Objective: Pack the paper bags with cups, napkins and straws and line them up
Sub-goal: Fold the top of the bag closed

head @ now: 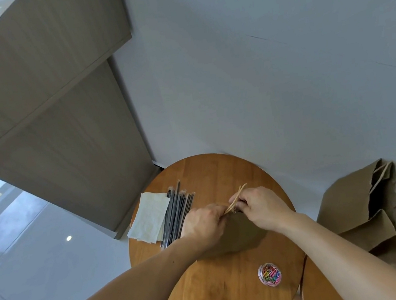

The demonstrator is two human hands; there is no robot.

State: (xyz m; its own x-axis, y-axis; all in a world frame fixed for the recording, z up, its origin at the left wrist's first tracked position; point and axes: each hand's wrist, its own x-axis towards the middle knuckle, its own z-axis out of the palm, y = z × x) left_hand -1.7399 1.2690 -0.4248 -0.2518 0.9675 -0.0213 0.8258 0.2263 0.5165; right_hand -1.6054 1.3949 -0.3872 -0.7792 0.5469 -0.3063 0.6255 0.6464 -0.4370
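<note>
A brown paper bag (233, 235) lies on the round wooden table (211, 173) right under my hands. My left hand (203, 224) and my right hand (259, 207) meet above it, and both pinch its tan twine handles (236, 197), which loop up between my fingers. At the table's left side lies a stack of pale napkins (150, 221), with a bundle of dark wrapped straws (178, 215) lying beside it. No cups show on the table.
A small clear tub of coloured paper clips (270, 274) stands near the table's front right. More brown paper bags (361, 207) stand open at the right, against the grey wall. A wooden cabinet (59, 135) rises at the left over glossy floor tiles.
</note>
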